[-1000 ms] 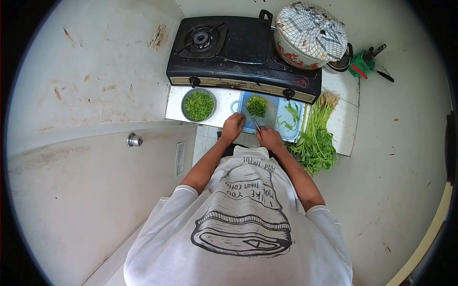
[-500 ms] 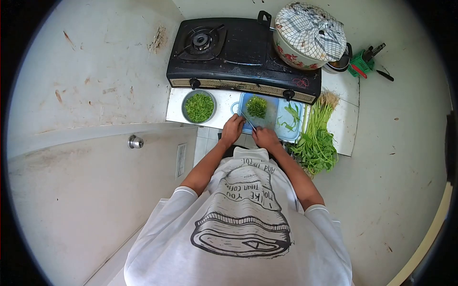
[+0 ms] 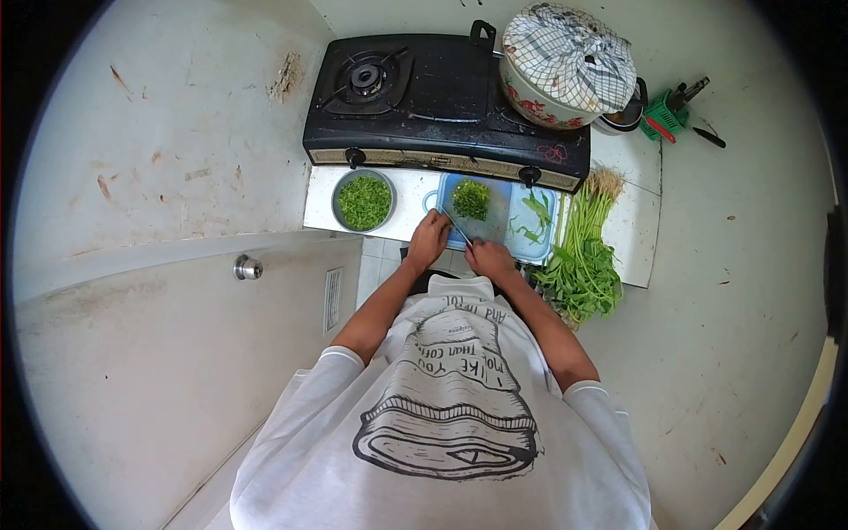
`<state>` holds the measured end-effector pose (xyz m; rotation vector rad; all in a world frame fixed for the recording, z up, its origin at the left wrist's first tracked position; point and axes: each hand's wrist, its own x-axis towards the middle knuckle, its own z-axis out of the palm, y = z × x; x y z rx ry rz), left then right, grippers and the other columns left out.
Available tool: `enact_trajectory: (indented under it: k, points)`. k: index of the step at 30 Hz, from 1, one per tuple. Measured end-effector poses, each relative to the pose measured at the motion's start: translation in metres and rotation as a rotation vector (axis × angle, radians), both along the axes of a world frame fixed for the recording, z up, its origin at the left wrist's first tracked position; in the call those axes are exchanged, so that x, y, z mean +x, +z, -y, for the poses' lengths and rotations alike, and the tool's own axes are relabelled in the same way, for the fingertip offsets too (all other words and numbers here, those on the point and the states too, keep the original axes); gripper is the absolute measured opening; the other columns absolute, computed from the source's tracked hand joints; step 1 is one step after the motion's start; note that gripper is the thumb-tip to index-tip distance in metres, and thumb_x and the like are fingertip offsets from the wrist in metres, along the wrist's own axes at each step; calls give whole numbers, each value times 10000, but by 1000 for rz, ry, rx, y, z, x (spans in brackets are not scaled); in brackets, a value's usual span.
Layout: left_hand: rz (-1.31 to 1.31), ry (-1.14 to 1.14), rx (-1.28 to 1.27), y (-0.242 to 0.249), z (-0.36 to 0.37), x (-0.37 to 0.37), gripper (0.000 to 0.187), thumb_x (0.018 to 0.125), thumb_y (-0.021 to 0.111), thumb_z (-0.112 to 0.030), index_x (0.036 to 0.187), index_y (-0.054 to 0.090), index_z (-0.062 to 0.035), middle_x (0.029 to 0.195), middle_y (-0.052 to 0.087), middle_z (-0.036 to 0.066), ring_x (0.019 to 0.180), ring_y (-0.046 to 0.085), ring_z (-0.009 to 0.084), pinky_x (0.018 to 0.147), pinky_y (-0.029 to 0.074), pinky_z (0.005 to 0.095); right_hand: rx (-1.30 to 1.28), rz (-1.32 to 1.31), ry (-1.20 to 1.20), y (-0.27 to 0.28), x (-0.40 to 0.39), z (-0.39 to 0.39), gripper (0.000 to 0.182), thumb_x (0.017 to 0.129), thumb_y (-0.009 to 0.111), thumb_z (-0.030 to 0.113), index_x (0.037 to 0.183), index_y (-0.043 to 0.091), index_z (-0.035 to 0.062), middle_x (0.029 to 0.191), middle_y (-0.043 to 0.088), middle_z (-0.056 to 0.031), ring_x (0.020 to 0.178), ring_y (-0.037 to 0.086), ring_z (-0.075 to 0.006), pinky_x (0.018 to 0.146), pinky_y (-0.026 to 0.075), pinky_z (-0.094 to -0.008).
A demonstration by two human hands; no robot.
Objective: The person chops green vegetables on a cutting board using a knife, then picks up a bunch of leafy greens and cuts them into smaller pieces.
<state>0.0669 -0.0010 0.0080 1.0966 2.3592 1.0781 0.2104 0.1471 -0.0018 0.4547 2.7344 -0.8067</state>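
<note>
While the right hand [image 3: 491, 259] grips the handle of a thin-bladed kitchen knife [image 3: 459, 229], its fingers curled shut around it, the blade slants up and left across the near edge of a blue plastic cutting board [image 3: 523, 237]. At that same near-left corner the left hand [image 3: 429, 239] rests on the board, just beside the blade; whether its fingers are spread or pinching anything is too small to tell. A pile of chopped green leaves [image 3: 472, 199] lies on the board's far half, ahead of both hands and a little apart from the knife tip. A few loose green stems [image 3: 535, 216] lie on the board's right part. Left of the board stands a round grey metal bowl [image 3: 338, 187] filled with chopped greens. Right of the board, a long bunch of leafy green vegetables [image 3: 585, 256] lies on the white tiled counter [image 3: 632, 221], roots pointing away. Behind everything sits a black two-burner gas stove [image 3: 442, 97] carrying a flowered pot covered by a checked cloth [image 3: 565, 62].
</note>
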Motion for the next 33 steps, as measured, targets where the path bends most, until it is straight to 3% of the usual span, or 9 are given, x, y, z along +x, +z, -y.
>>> enact_trajectory:
  k: [7, 19, 25, 33]
  points:
    - [21, 12, 95, -5, 11, 2, 153, 889, 672, 5, 1040, 686, -16, 976, 614, 181, 905, 650, 395, 822, 535, 467, 9, 3, 11, -2, -8, -3, 415, 1010, 555, 389, 983, 690, -3, 810, 725, -266, 757, 725, -457, 715, 588, -567]
    - [84, 31, 51, -2, 8, -5, 125, 872, 698, -8, 995, 720, -13, 961, 675, 180, 880, 676, 402, 807, 556, 461, 17, -40, 40, 2, 8, -5, 443, 1006, 552, 411, 965, 683, -10, 736, 709, -256, 689, 712, -466, 679, 587, -574]
    - [75, 12, 65, -6, 8, -4, 130, 866, 695, -1, 994, 716, -8, 964, 671, 190, 900, 672, 411, 821, 551, 469, 14, -31, 11, -1, -12, 2, 409, 1006, 545, 361, 943, 687, -18, 809, 732, -259, 767, 737, -442, 724, 599, -536]
    - [60, 28, 52, -14, 9, -5, 149, 875, 701, -15, 1024, 708, -22, 970, 661, 190, 922, 666, 415, 830, 535, 474, -19, 126, -19, 18, -5, -6, 404, 1015, 526, 368, 1023, 690, -1, 898, 745, -255, 825, 742, -428, 782, 590, -542]
